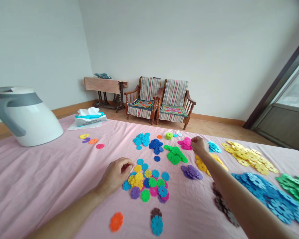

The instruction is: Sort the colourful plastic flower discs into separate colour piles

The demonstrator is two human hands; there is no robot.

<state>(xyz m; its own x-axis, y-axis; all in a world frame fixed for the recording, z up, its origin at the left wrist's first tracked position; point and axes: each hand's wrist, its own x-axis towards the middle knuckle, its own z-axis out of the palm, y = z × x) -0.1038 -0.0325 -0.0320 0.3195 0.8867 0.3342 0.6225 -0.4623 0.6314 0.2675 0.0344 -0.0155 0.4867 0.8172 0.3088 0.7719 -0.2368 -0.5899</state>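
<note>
My left hand (117, 172) is closed, fingertips pinched, at the left edge of a mixed pile of flower discs (152, 182); what it holds, if anything, is too small to make out. Farther off, my right hand (199, 144) has its fingers pressed together beside the pink discs (185, 143); its grip is also unclear. Around them lie light blue discs (142, 140), dark blue discs (155, 145), green discs (175, 155), purple discs (191, 172) and yellow-orange discs (201, 164), the last partly hidden by my right forearm.
A white jug (35, 116) and a tissue box (90, 118) stand at the left on the pink cloth (89, 172). Large yellow (249, 156), blue (271, 196) and green piles (295, 190) spread at the right. An orange disc (116, 221) lies near the front.
</note>
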